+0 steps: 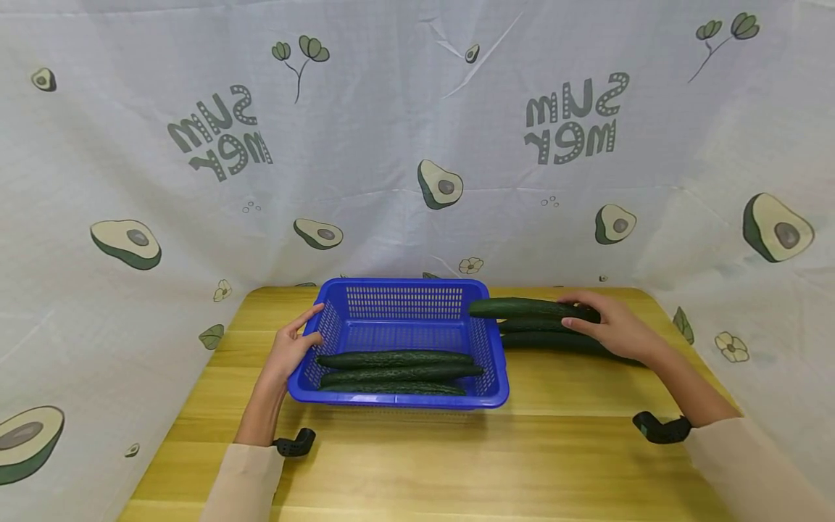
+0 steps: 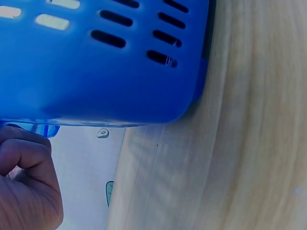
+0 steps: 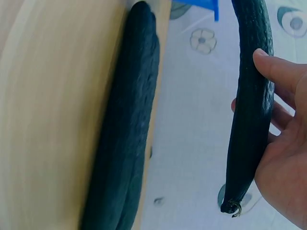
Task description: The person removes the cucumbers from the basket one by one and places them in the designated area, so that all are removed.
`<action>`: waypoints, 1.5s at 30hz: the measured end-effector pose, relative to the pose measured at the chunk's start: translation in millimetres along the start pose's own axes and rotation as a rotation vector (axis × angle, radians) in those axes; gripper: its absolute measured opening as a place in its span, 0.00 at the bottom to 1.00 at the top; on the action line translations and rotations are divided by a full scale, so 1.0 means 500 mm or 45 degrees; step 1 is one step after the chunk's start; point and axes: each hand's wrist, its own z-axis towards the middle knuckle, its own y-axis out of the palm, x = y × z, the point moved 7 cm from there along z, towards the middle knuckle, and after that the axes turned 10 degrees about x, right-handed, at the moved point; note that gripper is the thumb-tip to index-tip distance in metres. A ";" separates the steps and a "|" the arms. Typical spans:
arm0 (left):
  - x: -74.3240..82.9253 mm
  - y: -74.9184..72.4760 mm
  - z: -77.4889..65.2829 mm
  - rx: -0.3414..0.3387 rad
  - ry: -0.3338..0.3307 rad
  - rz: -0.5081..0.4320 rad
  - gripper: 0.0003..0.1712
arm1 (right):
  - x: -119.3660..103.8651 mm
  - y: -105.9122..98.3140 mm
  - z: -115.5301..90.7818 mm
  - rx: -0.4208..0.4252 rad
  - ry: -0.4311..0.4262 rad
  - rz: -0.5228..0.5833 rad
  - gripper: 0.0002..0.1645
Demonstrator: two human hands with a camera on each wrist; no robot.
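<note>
My right hand [image 1: 609, 324] grips a long green cucumber [image 3: 252, 110] near its stem end, thumb on one side and fingers on the other. The cucumber's far end reaches over the right rim of a blue plastic basket [image 1: 398, 398]. Below it, two more cucumbers [image 3: 122, 129] lie side by side on the table, right of the basket. Inside the basket, three cucumbers [image 1: 401, 373] lie lengthwise along the near side. My left hand [image 1: 291, 349] holds the basket's left rim, with the thumb over the inner side; in the left wrist view its fingers [image 2: 29, 151] curl at the rim.
The wooden table [image 1: 417, 464] ends at a white cloth [image 1: 391, 130] printed with avocados and letters, which hangs behind and along both sides. A black wrist camera [image 1: 296, 443] sits on the left wrist, another black camera [image 1: 661, 428] on the right.
</note>
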 end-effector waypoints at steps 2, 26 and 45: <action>0.000 0.000 -0.001 0.003 -0.003 -0.001 0.42 | 0.014 -0.007 -0.011 0.013 0.000 -0.021 0.26; -0.005 0.000 -0.004 -0.004 -0.016 -0.017 0.42 | 0.174 0.022 -0.113 -0.087 0.128 -0.048 0.28; 0.051 0.005 -0.046 -0.012 -0.024 0.009 0.42 | 0.177 0.056 -0.112 -0.033 0.036 -0.220 0.24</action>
